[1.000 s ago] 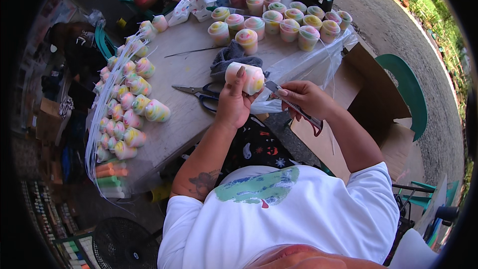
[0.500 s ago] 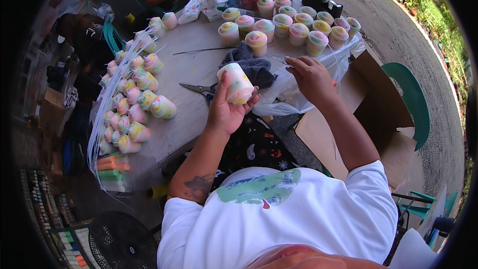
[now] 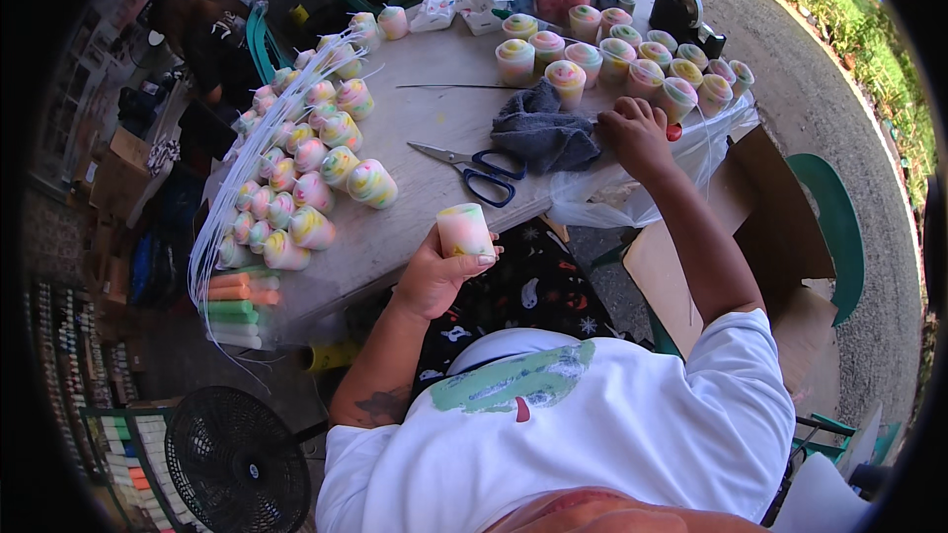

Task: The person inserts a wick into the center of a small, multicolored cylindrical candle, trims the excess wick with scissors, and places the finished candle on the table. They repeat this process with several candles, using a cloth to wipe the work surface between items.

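My left hand (image 3: pixel 439 271) is wrapped round a short white candle (image 3: pixel 464 229) marbled with yellow, pink and green, held upright above my lap near the table's front edge. Farther right, my right hand (image 3: pixel 640 136) is closed at the edge of a crumpled dark grey cloth (image 3: pixel 546 128). Beside that hand a small red piece (image 3: pixel 674 132) shows; what the fingers grip is hidden. Scissors (image 3: pixel 472 166) with dark blue handles lie with parted blades left of the cloth. A thin dark rod (image 3: pixel 459 87) lies behind them.
Many marbled candles (image 3: pixel 314 191) lie at the left under long white wicks (image 3: pixel 219 217); others (image 3: pixel 565 79) stand at the back right. Clear plastic (image 3: pixel 602 199) covers the table's right edge, near an open cardboard box (image 3: pixel 780 207). A fan (image 3: pixel 242 459) stands lower left. Two people are across the table.
My left hand has lowered the candle toward my lap and turned it. My right hand has come down onto the cloth's edge. The view has shifted, so the scissors show fully.
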Motion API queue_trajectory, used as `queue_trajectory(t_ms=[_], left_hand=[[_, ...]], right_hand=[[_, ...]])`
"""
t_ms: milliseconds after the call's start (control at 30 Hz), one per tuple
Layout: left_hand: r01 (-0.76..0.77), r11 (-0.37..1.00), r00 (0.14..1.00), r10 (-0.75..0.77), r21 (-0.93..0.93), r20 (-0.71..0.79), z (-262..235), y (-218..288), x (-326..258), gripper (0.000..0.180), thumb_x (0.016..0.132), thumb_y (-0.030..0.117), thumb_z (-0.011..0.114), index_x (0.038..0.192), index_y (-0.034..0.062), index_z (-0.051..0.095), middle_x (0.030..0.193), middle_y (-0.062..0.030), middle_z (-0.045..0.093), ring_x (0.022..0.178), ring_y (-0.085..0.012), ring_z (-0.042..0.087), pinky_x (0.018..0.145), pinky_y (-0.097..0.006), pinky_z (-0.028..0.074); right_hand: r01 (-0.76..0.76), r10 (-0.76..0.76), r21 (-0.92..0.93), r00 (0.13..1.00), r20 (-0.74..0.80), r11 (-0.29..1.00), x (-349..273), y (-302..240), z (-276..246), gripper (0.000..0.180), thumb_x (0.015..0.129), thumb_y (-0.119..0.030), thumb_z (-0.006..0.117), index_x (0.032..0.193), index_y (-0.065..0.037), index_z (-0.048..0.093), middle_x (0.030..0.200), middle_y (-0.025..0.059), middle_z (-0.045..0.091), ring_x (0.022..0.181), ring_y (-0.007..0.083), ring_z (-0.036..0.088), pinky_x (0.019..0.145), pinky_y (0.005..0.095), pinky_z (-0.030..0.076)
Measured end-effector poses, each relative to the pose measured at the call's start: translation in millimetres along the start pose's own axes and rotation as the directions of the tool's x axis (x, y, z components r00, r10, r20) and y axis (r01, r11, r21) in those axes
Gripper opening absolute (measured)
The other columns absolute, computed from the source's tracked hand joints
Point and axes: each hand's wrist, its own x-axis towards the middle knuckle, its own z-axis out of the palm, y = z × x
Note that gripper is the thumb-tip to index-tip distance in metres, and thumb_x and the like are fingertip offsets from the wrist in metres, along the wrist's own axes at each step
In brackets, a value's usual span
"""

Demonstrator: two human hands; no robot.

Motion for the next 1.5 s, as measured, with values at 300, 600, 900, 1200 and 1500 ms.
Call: queue_trajectory(t_ms=[300,600,900,1200,1500], left_hand=[[-0.174,0.619,0.942,0.33,0.766,-0.053,16.1,-6.0,13.1,0.07,0.069,0.02,0.085,0.126,0.0015,0.048,0.115,-0.0133,0.06,0.1,-0.02,0.062,0.086,-0.033,0.05],[-0.326,0.402,0.839,0.539,0.856,0.066,9.5,13.2,32.2,0.077,0.067,0.021,0.083,0.131,0.0009,0.046,0.12,-0.0195,0.058,0.107,-0.0282,0.061,0.089,-0.037,0.05],[-0.549,0.131,0.779,0.437,0.825,0.449,42.9,15.2,50.6,0.054,0.07,0.024,0.077,0.116,0.0044,0.056,0.11,-0.0149,0.061,0.102,-0.0308,0.061,0.089,-0.039,0.048],[-0.184,0.964,0.973,0.206,-0.191,0.102,41.1,9.9,43.6,0.063,0.091,0.051,0.058,0.131,0.0054,0.042,0.121,-0.0093,0.057,0.113,-0.019,0.055,0.099,-0.035,0.041],[-0.595,0.679,0.744,0.668,0.431,-0.025,61.2,-7.9,70.1,0.066,0.086,0.028,0.07,0.135,0.0028,0.035,0.136,-0.0149,0.042,0.128,-0.0257,0.041,0.109,-0.038,0.03]], right_hand=[[-0.074,0.087,0.31,0.996,-0.027,0.948,27.8,-90.2,0.1,0.034,0.091,-0.032,0.059,0.115,-0.008,0.064,0.112,0.0134,0.059,0.105,0.0322,0.055,0.086,0.0443,0.044],[0.028,0.21,0.726,0.949,-0.236,0.687,51.4,-110.6,-76.3,0.026,0.088,-0.026,0.067,0.097,-0.002,0.066,0.1,0.0181,0.058,0.092,0.0327,0.06,0.081,0.0409,0.047],[0.363,-0.191,0.567,0.921,-0.34,0.74,-4.2,-154.0,-68.3,0.039,0.073,-0.032,0.079,0.096,-0.005,0.066,0.102,0.0149,0.066,0.09,0.0352,0.064,0.079,0.0377,0.053],[-0.124,0.406,0.992,0.906,0.122,-0.021,9.6,-117.8,-85.3,0.043,0.096,-0.038,0.057,0.11,0.002,0.061,0.103,0.0124,0.067,0.091,0.015,0.064,0.08,0.0282,0.05],[-0.154,0.336,0.94,0.906,0.257,-0.303,-11.1,-180.1,-43.7,0.037,0.1,-0.038,0.047,0.108,-0.003,0.054,0.098,0.01,0.063,0.087,0.0149,0.058,0.078,0.0306,0.046]])
